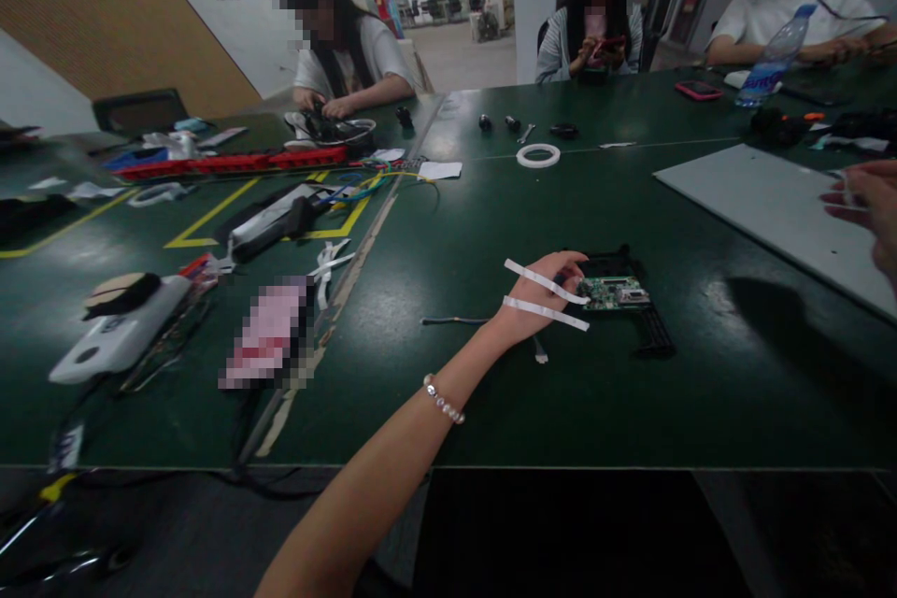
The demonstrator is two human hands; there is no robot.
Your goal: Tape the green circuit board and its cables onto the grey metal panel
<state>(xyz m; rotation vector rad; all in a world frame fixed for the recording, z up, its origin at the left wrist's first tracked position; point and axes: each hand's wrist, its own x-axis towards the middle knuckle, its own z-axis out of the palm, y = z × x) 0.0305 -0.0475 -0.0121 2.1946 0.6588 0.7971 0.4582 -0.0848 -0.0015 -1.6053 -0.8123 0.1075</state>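
Observation:
My left hand [536, 299] has its fingers curled on the left end of a green circuit board [615, 292], which lies with a black plastic frame [655, 332] on the table. Two white tape strips [547, 312] lie across the back of this hand, stuck at one side with loose ends. Under the wrist runs a thin grey cable [452, 320], its end showing below the hand. At the right edge, my right hand [873, 206] is raised over a white panel [777, 206]. Its fingers are pinched on a small white piece, partly hidden.
A white tape roll [538, 155] lies beyond my left hand. To the left are a power strip [270, 220], a white device [119, 332], a blurred pink item [270, 332] and cables. Three people sit across the table; a water bottle [776, 56] stands at far right.

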